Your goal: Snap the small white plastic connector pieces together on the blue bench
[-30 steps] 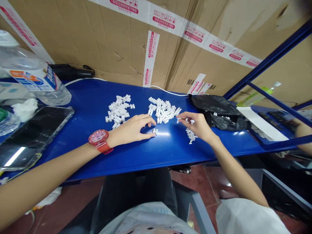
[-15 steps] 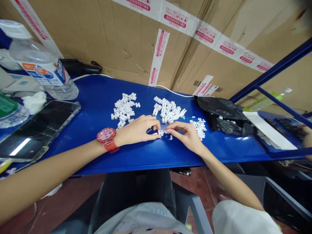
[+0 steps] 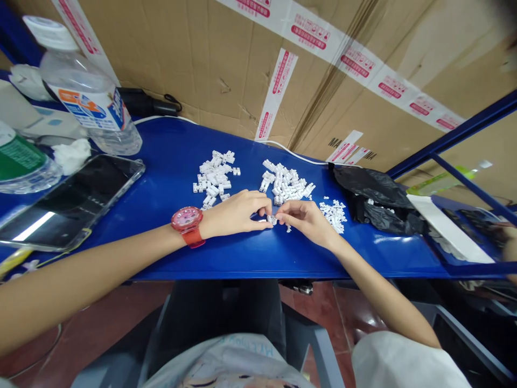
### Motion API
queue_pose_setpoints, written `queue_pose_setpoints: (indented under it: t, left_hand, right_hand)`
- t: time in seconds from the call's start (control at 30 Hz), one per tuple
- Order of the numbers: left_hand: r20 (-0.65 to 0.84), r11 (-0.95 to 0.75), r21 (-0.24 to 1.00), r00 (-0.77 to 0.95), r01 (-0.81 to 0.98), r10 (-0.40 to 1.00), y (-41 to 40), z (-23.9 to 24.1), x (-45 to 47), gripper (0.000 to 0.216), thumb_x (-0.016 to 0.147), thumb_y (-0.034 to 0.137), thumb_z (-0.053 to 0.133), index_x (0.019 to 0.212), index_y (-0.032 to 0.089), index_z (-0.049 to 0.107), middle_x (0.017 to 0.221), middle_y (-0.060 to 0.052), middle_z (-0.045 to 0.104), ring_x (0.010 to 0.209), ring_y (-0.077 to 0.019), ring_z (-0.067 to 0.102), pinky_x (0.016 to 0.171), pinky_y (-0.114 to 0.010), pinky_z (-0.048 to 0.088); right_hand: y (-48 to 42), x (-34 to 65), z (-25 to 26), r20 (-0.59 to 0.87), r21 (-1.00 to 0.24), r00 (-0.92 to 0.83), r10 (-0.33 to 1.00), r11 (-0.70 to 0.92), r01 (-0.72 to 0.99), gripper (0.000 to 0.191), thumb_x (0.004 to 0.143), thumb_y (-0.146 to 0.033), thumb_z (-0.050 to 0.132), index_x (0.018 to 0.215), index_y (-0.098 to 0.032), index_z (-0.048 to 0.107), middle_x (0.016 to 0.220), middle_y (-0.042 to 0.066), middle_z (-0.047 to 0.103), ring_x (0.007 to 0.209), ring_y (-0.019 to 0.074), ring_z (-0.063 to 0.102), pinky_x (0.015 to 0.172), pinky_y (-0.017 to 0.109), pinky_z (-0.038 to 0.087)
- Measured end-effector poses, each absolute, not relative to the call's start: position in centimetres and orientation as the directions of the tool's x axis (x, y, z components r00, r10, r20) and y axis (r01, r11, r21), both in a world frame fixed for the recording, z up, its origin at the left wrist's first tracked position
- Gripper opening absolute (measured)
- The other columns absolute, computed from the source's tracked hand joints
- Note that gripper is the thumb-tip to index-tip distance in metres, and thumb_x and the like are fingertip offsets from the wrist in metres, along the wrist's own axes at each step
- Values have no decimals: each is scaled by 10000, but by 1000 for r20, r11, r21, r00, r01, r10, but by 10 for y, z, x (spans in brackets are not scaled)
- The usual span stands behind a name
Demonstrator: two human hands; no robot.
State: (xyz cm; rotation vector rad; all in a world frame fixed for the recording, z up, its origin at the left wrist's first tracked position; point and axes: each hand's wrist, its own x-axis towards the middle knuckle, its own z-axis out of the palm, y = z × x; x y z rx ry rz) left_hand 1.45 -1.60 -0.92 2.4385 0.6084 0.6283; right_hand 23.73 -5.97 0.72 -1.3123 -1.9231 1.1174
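Note:
Thumb and fingers of my left hand point(image 3: 246, 213), with a red watch at the wrist, pinch a small white plastic block point(image 3: 272, 220) just over the blue table. Against the block's right side are the closed fingertips of my right hand point(image 3: 305, 220); whatever they hold is hidden. A tiny white piece point(image 3: 288, 229) lies beneath the right fingers. Beyond my left hand is a loose pile of white blocks point(image 3: 214, 175), and a second pile of white blocks point(image 3: 288, 183) lies behind both hands. Tiny white pieces point(image 3: 333, 215) form a heap right of my right hand.
A black plastic bag point(image 3: 375, 199) sits at the right, beside a white tray edge point(image 3: 448, 226). At the left are a phone point(image 3: 76, 205), a clear bottle point(image 3: 91, 99) and a green-labelled bottle point(image 3: 24, 156). Cardboard point(image 3: 202, 64) walls the back of the blue table point(image 3: 226, 258).
The right fingertips have come up to the white block, closing the small gap between them. The left hand keeps its hold on the block. The whole view has shifted slightly.

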Motion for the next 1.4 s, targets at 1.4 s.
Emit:
queue_pose_setpoints:
  t: [1.4]
  left_hand:
    - [314,-783,575,820,235,478,-14,-8,13,202,943,283,634,793,149,627,805,-25,605,785,-158,553,730,-269,396]
  right_hand:
    - [-70,226,2,322,110,-685,653,693,712,296,1051,-265,415,894,-161,644,765,85,644,710,205,565,710,339,475]
